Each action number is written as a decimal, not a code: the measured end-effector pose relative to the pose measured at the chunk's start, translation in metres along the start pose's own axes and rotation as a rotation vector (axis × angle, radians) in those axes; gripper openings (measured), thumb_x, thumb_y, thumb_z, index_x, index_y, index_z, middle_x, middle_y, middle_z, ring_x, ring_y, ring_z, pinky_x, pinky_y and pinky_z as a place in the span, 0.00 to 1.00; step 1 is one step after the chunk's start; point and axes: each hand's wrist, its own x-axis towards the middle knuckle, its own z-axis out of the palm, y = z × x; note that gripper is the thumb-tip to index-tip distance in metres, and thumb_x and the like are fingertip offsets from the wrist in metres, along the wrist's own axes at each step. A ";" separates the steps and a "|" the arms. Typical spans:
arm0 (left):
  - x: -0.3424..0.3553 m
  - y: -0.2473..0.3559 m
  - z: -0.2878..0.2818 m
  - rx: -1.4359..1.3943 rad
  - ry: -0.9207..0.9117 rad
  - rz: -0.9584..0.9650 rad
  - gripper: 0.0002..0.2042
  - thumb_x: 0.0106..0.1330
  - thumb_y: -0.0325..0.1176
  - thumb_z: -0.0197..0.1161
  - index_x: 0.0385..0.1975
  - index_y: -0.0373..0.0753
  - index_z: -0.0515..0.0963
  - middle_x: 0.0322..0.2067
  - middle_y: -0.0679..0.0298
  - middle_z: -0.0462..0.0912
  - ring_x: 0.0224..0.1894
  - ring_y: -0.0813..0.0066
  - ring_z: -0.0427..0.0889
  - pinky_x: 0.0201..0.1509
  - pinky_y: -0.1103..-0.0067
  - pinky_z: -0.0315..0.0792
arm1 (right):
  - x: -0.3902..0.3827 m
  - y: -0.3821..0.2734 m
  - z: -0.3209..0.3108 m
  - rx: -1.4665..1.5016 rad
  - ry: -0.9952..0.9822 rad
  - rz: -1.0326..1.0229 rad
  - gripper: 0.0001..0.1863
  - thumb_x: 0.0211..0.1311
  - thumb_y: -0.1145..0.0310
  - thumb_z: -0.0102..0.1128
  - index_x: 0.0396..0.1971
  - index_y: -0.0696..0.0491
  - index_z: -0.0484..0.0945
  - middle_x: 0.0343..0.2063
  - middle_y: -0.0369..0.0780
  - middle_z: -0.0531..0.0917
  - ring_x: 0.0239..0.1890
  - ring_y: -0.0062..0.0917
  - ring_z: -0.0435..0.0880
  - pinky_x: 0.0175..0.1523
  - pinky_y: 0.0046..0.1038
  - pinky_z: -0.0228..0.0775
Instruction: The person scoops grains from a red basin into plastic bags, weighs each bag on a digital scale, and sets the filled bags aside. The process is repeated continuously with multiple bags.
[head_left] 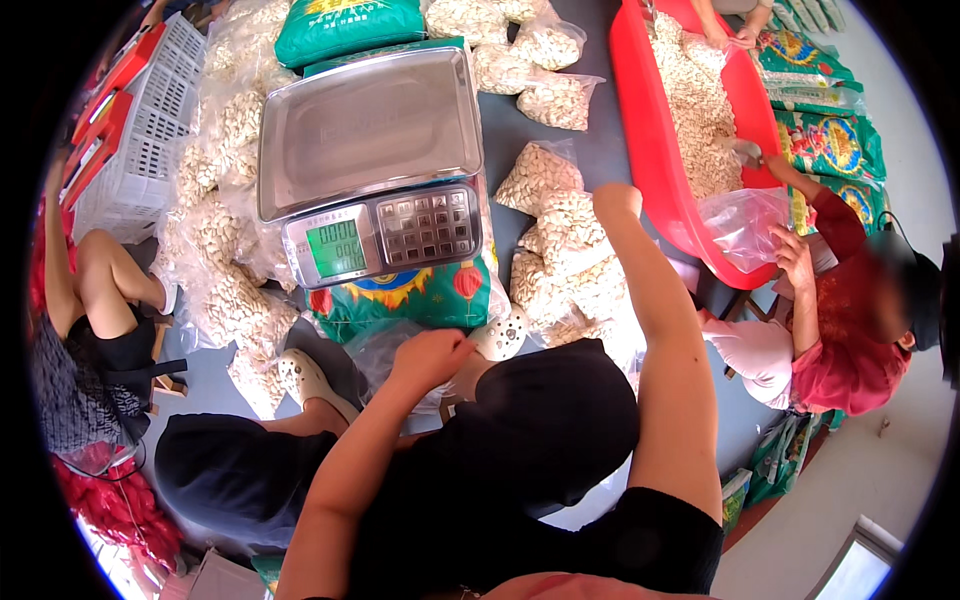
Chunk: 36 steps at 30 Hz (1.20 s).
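Observation:
My left hand point(432, 358) is closed at the edge of a crumpled clear plastic bag point(378, 350) between my legs. My right hand point(616, 203) reaches forward onto the filled bags point(560, 240) of pale flat seeds or kernels, right of the scale; its curled fingers hide what they grip. A steel-topped digital scale point(365, 135) with a lit green display sits on green printed sacks point(400, 305) in front of me.
More filled bags point(230, 240) line the left, beside stacked white crates point(130, 150) and a seated person point(80, 300). At the right, a red tub point(640, 110) holds loose pieces; a co-worker in red point(840, 320) and another person's hands point(740, 38) work at it.

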 end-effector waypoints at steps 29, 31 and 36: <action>-0.064 0.102 -0.170 -0.841 0.272 0.440 0.23 0.71 0.47 0.46 0.24 0.38 0.81 0.11 0.68 0.65 0.17 0.77 0.64 0.25 0.76 0.61 | -0.149 -0.003 -0.271 1.650 0.396 -0.165 0.14 0.66 0.62 0.52 0.25 0.55 0.78 0.18 0.28 0.73 0.18 0.12 0.65 0.23 0.19 0.54; -0.079 0.092 -0.208 -0.997 0.220 0.392 0.21 0.71 0.46 0.48 0.33 0.35 0.82 0.10 0.74 0.61 0.13 0.84 0.55 0.18 0.80 0.52 | -0.150 -0.029 -0.303 1.665 0.391 -0.208 0.15 0.65 0.61 0.53 0.22 0.54 0.77 0.17 0.28 0.73 0.17 0.12 0.63 0.22 0.19 0.52; -0.060 0.051 -0.273 -1.219 0.125 0.250 0.22 0.73 0.45 0.42 0.41 0.35 0.80 0.07 0.76 0.53 0.08 0.85 0.50 0.11 0.83 0.46 | -0.058 -0.073 -0.288 1.575 0.435 -0.222 0.20 0.59 0.56 0.57 0.27 0.62 0.79 0.23 0.38 0.80 0.26 0.22 0.75 0.33 0.27 0.66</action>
